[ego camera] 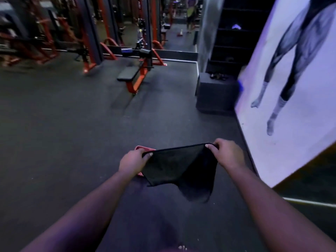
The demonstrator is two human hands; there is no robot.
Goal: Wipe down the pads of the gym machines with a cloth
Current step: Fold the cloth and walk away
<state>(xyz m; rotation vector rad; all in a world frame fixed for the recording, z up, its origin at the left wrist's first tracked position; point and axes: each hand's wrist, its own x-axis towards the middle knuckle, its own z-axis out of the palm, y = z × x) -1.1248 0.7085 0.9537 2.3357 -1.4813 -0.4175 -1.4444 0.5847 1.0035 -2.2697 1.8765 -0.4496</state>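
Both hands (133, 161) (228, 154) at cloth (180, 168) corners.

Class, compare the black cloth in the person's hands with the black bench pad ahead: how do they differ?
The cloth hangs limp and creased; the bench pad lies flat and firm. The left hand and right hand hold the cloth in the air; the pad sits untouched on its red frame. Both are dark.

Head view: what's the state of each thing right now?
Cloth: stretched between both hands, lower edge hanging free.
Left hand: pinching the cloth's left corner.
Right hand: pinching the right corner.
Bench pad: flat, bare, untouched.
Pink thing: mostly hidden behind left hand.
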